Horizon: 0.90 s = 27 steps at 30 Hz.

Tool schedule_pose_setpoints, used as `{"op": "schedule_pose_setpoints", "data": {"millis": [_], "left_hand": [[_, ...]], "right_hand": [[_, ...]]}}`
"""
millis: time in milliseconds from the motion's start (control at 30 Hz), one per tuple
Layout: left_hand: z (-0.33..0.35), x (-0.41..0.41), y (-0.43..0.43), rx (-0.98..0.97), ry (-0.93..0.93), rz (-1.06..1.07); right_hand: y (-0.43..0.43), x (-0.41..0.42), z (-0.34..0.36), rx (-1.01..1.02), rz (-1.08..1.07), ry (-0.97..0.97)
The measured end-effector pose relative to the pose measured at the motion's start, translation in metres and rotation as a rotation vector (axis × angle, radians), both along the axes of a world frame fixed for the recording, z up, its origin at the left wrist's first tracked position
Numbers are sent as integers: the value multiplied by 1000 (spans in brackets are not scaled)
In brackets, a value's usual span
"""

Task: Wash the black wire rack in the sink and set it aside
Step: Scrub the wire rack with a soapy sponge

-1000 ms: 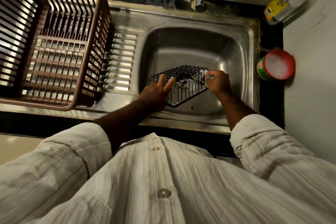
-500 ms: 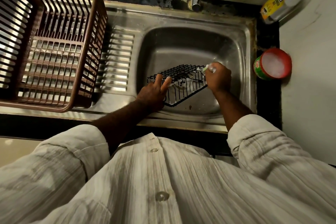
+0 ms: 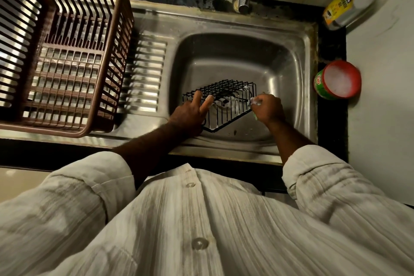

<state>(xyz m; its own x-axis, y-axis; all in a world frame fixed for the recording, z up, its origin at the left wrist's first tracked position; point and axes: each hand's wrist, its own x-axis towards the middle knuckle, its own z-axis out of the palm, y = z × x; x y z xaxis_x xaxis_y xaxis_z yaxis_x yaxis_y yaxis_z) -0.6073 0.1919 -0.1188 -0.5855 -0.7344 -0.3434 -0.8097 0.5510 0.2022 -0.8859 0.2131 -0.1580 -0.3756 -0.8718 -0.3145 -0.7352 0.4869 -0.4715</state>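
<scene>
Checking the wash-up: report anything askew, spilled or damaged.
Nothing spilled or broken. The black wire rack sits tilted in the sink, only because the left hand steadies it while the right hand presses a soapy pad to its side.

Left hand (image 3: pixel 190 114) spreads straight fingers; right hand (image 3: pixel 267 107) curls its fingers, apparently round a scrubber (image 3: pixel 255 101).
</scene>
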Motion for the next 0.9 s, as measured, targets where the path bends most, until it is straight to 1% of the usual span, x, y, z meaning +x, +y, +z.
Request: {"op": "schedule_pose_setpoints", "data": {"millis": [67, 200, 333, 400, 500, 633, 800, 900], "left_hand": [[0, 0, 1, -3, -1, 1], [1, -1, 2, -14, -7, 12], [2, 0, 1, -6, 5, 20], [3, 1, 1, 4, 2, 24], [1, 2, 1, 29, 6, 51], [1, 0, 0, 56, 5, 66], [3, -1, 0, 52, 8, 68], [3, 0, 0, 46, 6, 58]], "right_hand": [[-10, -5, 4, 2, -28, -16], [-35, -9, 19, -127, -223, -32], [-54, -8, 19, -168, -179, -37], [-58, -7, 15, -126, -156, -27], [-56, -2, 8, -79, -179, -56], [-45, -4, 2, -17, -179, -12], [-31, -11, 0, 61, -152, -5], [-38, -15, 3, 179, -96, -3]]}}
